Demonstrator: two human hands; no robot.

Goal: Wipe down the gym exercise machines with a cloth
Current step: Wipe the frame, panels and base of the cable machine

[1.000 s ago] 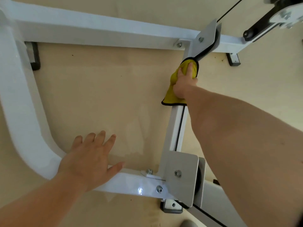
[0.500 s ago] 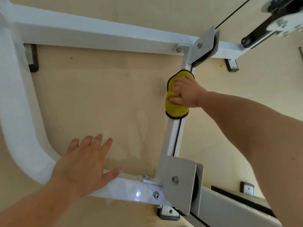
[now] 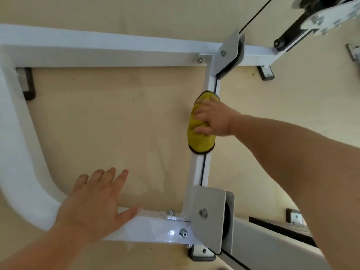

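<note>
Midway along the near-to-far white crossbar (image 3: 197, 168), the yellow cloth (image 3: 200, 142) is clasped round it by the right hand (image 3: 214, 119); the left hand (image 3: 91, 205) is spread flat on the near frame (image 3: 152, 228).

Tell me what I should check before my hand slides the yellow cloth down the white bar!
1. Right hand grips the yellow cloth: ok, its fingers curl over it.
2. Cloth sits on the white bar: ok, it wraps the bar's top and left side.
3. Left hand is braced: ok, it lies flat on the near beam, fingers straight.
4. Way down to the grey pulley plate: ok, only bare bar lies between.
5. Fingers clear of the black cable along the bar: cannot tell, the cloth hides it there.
</note>
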